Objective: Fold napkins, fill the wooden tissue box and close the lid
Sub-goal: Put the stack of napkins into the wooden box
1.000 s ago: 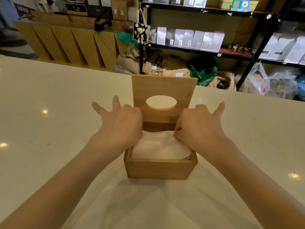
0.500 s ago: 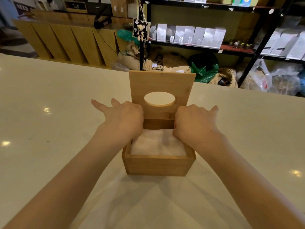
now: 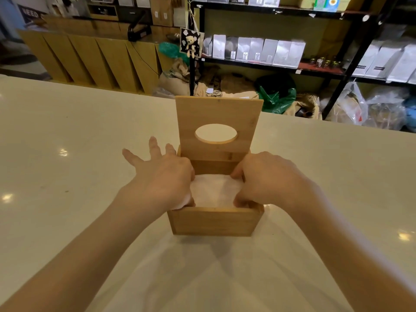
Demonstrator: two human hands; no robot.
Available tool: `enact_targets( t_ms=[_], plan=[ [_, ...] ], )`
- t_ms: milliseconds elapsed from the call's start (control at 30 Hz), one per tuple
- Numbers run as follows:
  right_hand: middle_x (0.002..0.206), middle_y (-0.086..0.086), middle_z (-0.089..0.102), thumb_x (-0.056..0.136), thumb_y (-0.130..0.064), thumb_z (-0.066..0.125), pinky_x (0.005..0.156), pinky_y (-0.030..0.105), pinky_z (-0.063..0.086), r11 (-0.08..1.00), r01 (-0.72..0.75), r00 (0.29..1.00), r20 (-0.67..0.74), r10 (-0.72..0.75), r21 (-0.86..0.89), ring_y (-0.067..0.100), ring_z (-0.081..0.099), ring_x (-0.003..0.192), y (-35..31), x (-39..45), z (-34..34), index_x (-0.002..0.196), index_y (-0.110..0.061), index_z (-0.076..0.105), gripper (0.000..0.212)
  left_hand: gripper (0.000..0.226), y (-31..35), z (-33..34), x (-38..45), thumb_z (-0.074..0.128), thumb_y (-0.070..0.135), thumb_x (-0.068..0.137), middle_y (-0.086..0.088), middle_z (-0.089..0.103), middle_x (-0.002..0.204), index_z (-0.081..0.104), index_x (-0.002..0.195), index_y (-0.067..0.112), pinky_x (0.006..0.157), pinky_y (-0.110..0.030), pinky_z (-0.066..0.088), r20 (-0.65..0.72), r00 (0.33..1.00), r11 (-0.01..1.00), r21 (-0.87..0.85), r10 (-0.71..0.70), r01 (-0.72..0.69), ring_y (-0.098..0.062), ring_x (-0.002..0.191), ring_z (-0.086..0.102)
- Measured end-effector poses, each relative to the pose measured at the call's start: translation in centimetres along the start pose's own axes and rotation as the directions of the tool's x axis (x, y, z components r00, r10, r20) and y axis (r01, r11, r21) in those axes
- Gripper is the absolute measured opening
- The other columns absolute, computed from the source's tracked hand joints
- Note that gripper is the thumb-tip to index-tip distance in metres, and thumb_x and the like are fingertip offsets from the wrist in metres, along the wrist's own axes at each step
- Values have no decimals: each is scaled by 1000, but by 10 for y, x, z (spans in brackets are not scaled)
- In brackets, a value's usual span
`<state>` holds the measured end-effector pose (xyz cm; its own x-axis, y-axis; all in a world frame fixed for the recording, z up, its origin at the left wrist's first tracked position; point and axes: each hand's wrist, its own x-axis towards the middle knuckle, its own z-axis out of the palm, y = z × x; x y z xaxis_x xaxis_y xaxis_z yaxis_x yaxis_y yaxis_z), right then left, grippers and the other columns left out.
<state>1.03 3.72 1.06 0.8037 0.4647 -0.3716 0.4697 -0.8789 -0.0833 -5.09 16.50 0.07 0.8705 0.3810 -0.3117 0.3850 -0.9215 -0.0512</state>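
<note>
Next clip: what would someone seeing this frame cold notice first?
Dead centre, a wooden tissue box sits on the pale counter, its lid standing upright at the back with an oval hole in it. The left hand and right hand press white napkins down into it from either side. Behind, cluttered dark shelves carry silver pouches.

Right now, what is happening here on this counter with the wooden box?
A person is packing white napkins into a wooden tissue box on the pale counter. The left hand presses down on the left side of the stack, some fingers spread outside the box. The right hand tucks the right edge inside. The lid, with its oval opening, stands upright at the back, so the box is not closed yet.
</note>
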Motion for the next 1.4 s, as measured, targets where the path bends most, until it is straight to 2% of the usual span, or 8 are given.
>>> enact_targets(
  t_ms=[267, 467, 567, 667, 733, 1100, 1300, 1400],
  plan=[
    [120, 6, 53, 81, -20, 61, 103, 55, 37, 972, -41, 997, 47, 53, -230, 34, 51, 115, -7, -4, -3, 135, -24, 43, 57, 43, 0, 4, 5, 63, 14, 81, -8, 30, 141, 57, 120, 30, 98, -80, 0, 11, 999, 994, 102, -36, 35, -42, 141, -10],
    [84, 5, 46, 83, -22, 57, 100, 55, 39, 958, -12, 1000, 19, 19, -286, 31, 55, 105, -5, -9, -1, 117, -19, 55, 34, 40, -3, -2, 2, 61, 22, 83, -3, 30, 145, 55, 121, 34, 100, -77, 0, 72, 997, 999, 29, 38, -40, -37, 143, -9],
    [78, 0, 51, 78, -34, 63, 93, 49, 44, 987, 7, 999, -36, -13, -161, 27, 57, 96, 0, -9, -2, 105, -19, 61, 31, 35, -7, -5, 2, 63, 43, 80, -1, 31, 147, 61, 113, 34, 102, -74, -1, 67, 995, 997, -40, 71, -68, -33, 144, -7],
    [88, 0, 63, 73, -50, 64, 82, 42, 49, 986, 17, 986, -167, 11, 168, 23, 59, 88, 4, -3, -4, 94, -24, 67, 34, 27, -7, -8, 5, 60, 49, 80, 1, 48, 137, 70, 98, 32, 104, -72, 0, -43, 998, 981, -187, 41, -48, -33, 144, 5],
    [80, 2, 64, 71, -51, 65, 78, 41, 50, 947, 42, 973, -228, 34, 320, 25, 61, 83, 3, 3, 0, 81, -21, 69, 31, 26, -2, -7, 7, 61, 49, 79, 2, 56, 129, 72, 92, 30, 104, -72, 2, -90, 996, 976, -213, 12, -31, -32, 141, 14],
    [90, 2, 62, 70, -28, 72, 104, 65, 23, 988, -90, 961, -250, 118, 123, 27, 58, 88, -6, 9, 21, 88, -20, 64, 21, 25, 14, 12, 13, 70, 37, 75, -10, 39, 136, 66, 96, 23, 103, -75, 3, -180, 982, 993, -113, -63, 43, -37, 140, 11],
    [84, 1, 58, 72, -28, 70, 102, 61, 27, 988, -81, 960, -255, 112, 129, 24, 49, 78, -2, 8, 23, 90, -19, 65, 21, 18, 11, 14, 11, 69, 35, 75, -7, 45, 122, 66, 88, 24, 104, -73, 9, -215, 976, 992, -123, -30, 4, -30, 128, 31],
    [82, 0, 57, 75, -39, 66, 103, 61, 27, 991, -76, 957, -269, 104, 112, 23, 49, 79, 1, 5, 24, 89, -20, 64, 24, 15, 10, 14, 10, 67, 37, 75, -4, 46, 118, 66, 83, 25, 104, -72, 10, -232, 973, 987, -154, 13, -50, -24, 122, 37]
  ],
)
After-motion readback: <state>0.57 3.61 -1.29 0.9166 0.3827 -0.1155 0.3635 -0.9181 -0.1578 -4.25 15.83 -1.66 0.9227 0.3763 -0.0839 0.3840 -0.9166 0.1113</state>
